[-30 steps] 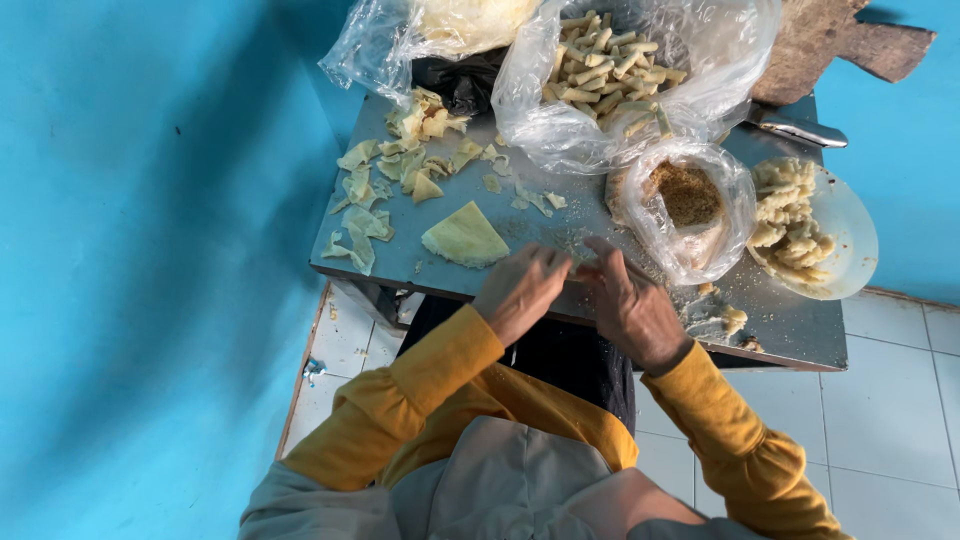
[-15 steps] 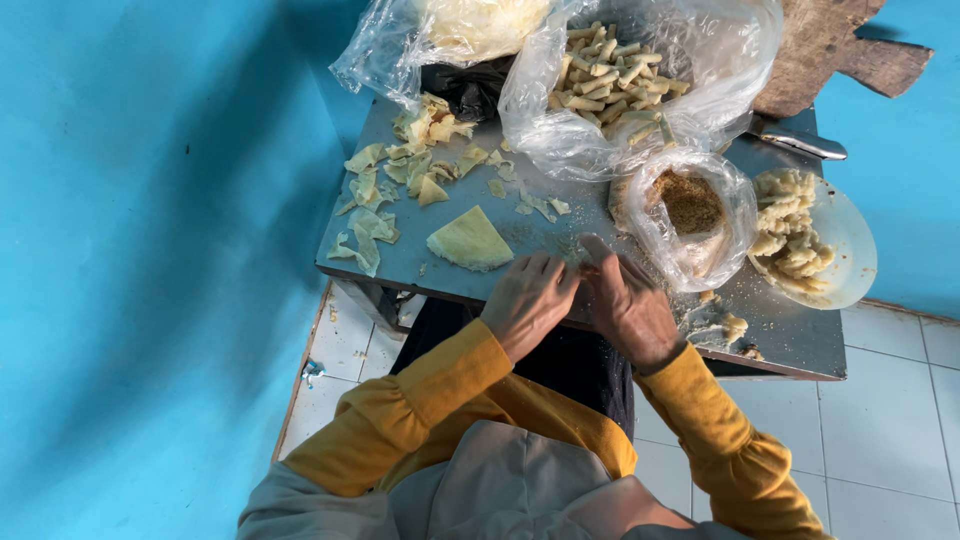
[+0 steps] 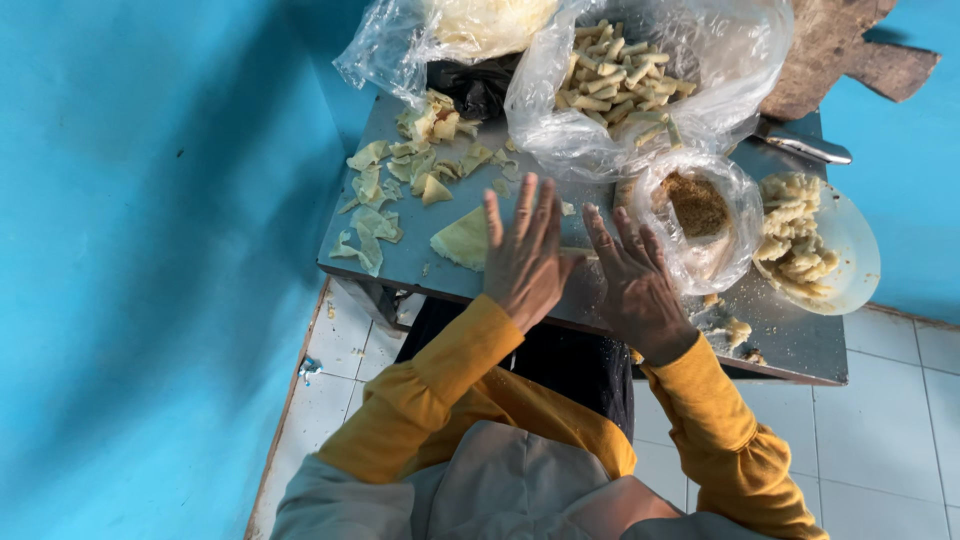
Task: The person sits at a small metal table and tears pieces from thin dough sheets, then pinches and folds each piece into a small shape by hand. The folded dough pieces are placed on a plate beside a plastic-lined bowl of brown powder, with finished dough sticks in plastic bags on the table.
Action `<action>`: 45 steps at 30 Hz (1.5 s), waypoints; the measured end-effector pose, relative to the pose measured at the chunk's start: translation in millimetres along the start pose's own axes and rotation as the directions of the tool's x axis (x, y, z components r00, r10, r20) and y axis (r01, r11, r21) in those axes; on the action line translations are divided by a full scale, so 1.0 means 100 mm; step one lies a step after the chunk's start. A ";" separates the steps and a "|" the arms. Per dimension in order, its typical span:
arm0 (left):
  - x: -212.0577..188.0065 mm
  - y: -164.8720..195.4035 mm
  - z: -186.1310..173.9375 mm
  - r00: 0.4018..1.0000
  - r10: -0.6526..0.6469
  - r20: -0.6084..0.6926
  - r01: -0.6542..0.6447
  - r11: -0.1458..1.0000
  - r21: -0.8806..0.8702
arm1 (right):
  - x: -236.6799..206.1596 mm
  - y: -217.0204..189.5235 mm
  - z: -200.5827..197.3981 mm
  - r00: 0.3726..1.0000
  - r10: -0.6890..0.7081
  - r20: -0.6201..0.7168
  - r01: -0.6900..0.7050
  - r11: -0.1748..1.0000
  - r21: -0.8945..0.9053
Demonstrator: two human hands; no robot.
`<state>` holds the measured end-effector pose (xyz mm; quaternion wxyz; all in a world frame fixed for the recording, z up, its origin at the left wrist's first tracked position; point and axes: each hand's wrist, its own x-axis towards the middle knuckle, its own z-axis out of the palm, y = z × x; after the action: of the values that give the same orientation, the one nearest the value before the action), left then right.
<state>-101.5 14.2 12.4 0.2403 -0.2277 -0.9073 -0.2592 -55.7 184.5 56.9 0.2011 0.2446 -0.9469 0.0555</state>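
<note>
Both hands lay flat, palms down, on the grey counter (image 3: 400, 262) near its front edge, side by side, fingers spread and straight, gripping nothing. Left hand (image 3: 527, 258) partly covered a pale yellow triangular dough sheet (image 3: 462, 240); the sheet stuck out to the left of the hand. A thin pale strip (image 3: 577, 252) showed in the gap between the two hands; what lay under the palms could not be told. Right hand (image 3: 634, 287) had its fingertips just beside a small clear bag of brown filling (image 3: 697, 205).

Torn dough scraps (image 3: 385, 190) were scattered over the counter's left half, toward the left edge. At the back edge: a large clear bag of rolled pale sticks (image 3: 620, 78), another clear bag of pale dough (image 3: 470, 25) at the back left corner. A white plate of crumpled pale pieces (image 3: 850, 265) sat at the right edge. A knife (image 3: 803, 145) lay behind the filling bag, a wooden board (image 3: 835, 45) past the back right corner. Crumbs (image 3: 730, 328) sat near the front edge, right of the right hand. Yellow sleeves (image 3: 450, 375) on both arms.
</note>
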 end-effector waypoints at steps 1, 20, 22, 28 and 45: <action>-0.01 -0.05 -0.05 0.999 -0.043 -0.011 0.043 0.999 0.033 | 0.02 0.04 0.00 0.999 0.027 0.040 -0.030 0.996 0.080; -0.49 -0.60 -0.74 0.955 -0.229 -0.188 0.169 0.942 -0.289 | 0.61 -0.82 0.39 0.996 -0.006 -0.090 0.055 0.837 0.545; -0.49 -0.61 -0.72 0.949 -0.252 -0.191 0.181 0.929 -0.324 | 0.69 -0.78 0.35 0.998 0.058 -0.022 -0.034 0.809 0.587; -0.42 -0.54 -0.65 0.938 -0.272 -0.214 0.185 0.917 -0.354 | 0.85 -0.59 0.23 0.990 0.088 0.107 -0.138 0.661 0.737; -0.43 -0.47 -0.59 0.933 -0.329 -0.145 0.297 0.933 -0.206 | 0.02 0.12 -0.46 0.985 0.152 -0.086 -0.091 0.867 0.490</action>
<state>-74.6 -67.6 16.1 0.2539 -0.0767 -0.8797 -0.3947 -46.8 203.0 99.8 0.1868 0.2232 -0.9023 0.3181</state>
